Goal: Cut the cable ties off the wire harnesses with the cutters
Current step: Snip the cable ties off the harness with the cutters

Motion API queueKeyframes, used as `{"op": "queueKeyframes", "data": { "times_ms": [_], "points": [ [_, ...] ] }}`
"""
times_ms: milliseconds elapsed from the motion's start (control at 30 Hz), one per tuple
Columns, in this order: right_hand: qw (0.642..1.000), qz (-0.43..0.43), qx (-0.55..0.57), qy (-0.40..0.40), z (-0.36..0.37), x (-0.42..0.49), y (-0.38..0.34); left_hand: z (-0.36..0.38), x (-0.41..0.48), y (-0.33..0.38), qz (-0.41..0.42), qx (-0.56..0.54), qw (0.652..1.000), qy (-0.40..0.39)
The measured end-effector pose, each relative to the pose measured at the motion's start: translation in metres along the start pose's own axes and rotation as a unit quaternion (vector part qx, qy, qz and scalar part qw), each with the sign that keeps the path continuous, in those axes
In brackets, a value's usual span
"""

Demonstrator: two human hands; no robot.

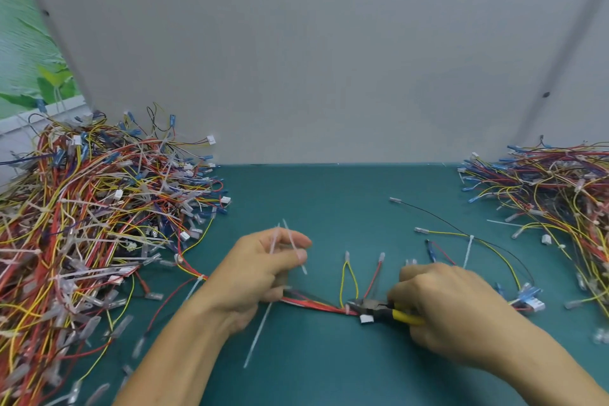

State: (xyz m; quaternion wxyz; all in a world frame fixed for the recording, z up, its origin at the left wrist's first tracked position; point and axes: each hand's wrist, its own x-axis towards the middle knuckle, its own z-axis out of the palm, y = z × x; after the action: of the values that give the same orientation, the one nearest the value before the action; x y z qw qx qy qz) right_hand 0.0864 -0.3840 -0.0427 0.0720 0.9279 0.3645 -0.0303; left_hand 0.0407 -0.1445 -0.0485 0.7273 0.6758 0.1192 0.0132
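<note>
Head view: the left hand [263,273] sits just left of centre on the teal tabletop [329,201]. Its grip is clenched on one end of a harness [316,304] of mostly red wires. It also pinches two cut ties [293,245] that stick up between the fingers, probably so they stay out of the work.

The harness runs toward three o'clock, pulled fairly straight so the bundle is easy to reach. There the right hand [454,313] has its grip wrapped round the yellow handles of the cutters [372,308]. The nose of the cutters lies against the bundle where the wires fan upward. A small white piece [366,319] lies just below the jaws. It may be a tie head or a connector, but blur keeps me from saying which.

A loose tie [260,333] lies at six o'clock below the left hand. The left heap [99,224] at nine o'clock bristles with white ties. The right heap [553,201] at three o'clock looks flatter, so it is likely the finished pile. Behind everything stands a grey board [313,59].

No brand, label or writing can be read anywhere.
</note>
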Motion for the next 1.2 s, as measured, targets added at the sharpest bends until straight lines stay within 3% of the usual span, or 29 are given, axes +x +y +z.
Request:
{"op": "queueKeyframes", "data": {
  "times_ms": [167, 300, 333, 433, 500, 567, 767, 933, 1200],
  "points": [
    [0.998, 0.050, 0.007, -0.027, -0.004, -0.004, 0.021, -0.010, -0.004, 0.011, -0.015, -0.025, 0.999, 0.044],
    [0.997, 0.043, 0.066, -0.004, -0.010, -0.009, 0.029, -0.027, -0.006, 0.001, 0.003, 0.115, 0.992, 0.051],
    [0.996, 0.044, 0.079, 0.015, -0.012, -0.010, 0.029, -0.032, -0.008, -0.004, 0.039, 0.198, 0.978, 0.049],
    [0.991, 0.044, 0.097, 0.081, -0.017, -0.011, 0.024, -0.039, -0.011, -0.012, 0.141, 0.429, 0.892, 0.004],
    [0.988, 0.036, 0.103, 0.105, -0.018, -0.010, 0.014, -0.037, -0.011, -0.018, 0.172, 0.480, 0.859, -0.031],
    [0.988, 0.022, 0.109, 0.110, -0.016, -0.007, 0.000, -0.031, -0.009, -0.021, 0.194, 0.490, 0.849, -0.045],
    [0.990, -0.014, 0.100, 0.095, -0.009, 0.014, -0.033, -0.025, -0.008, -0.030, 0.242, 0.470, 0.849, -0.022],
    [0.993, -0.011, 0.064, 0.094, -0.007, 0.029, -0.044, -0.028, -0.003, -0.028, 0.180, 0.396, 0.900, -0.001],
    [0.994, 0.008, 0.074, 0.084, 0.005, 0.034, -0.050, -0.025, 0.007, -0.024, 0.115, 0.394, 0.912, -0.005]
  ]
}}
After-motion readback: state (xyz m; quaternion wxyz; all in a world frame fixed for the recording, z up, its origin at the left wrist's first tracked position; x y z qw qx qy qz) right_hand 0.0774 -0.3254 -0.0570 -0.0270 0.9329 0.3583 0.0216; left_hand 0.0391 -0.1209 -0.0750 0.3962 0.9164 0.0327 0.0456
